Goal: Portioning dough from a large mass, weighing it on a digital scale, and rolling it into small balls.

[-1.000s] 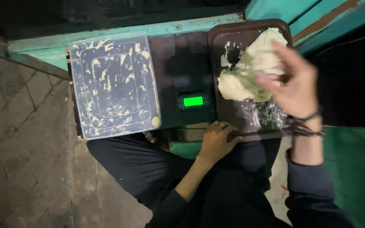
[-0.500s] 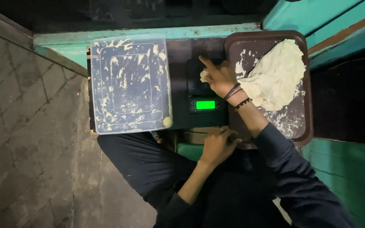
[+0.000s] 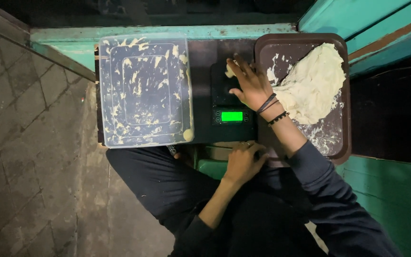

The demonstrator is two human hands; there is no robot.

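Observation:
My right hand [image 3: 250, 84] lies over the platform of a small black scale [image 3: 230, 102] with a lit green display [image 3: 231, 116]; a small piece of pale dough [image 3: 229, 71] shows under the fingers. Whether the fingers grip it cannot be told. A big mound of dough [image 3: 313, 83] sits on a brown tray [image 3: 338, 138] to the right of the scale. My left hand [image 3: 242, 162] rests curled at the near edge of the dark board, below the scale, holding nothing visible.
A clear plastic lid or tray [image 3: 143, 90] smeared with dough lies left of the scale. A teal wooden ledge [image 3: 167, 32] runs along the far side, teal boards [image 3: 396, 190] at right, grey paving [image 3: 29, 143] at left. My dark-clothed legs [image 3: 167, 190] are below.
My right hand came off the dough mound on the tray and moved left onto the scale with a small piece of dough. The left hand stayed by the near edge.

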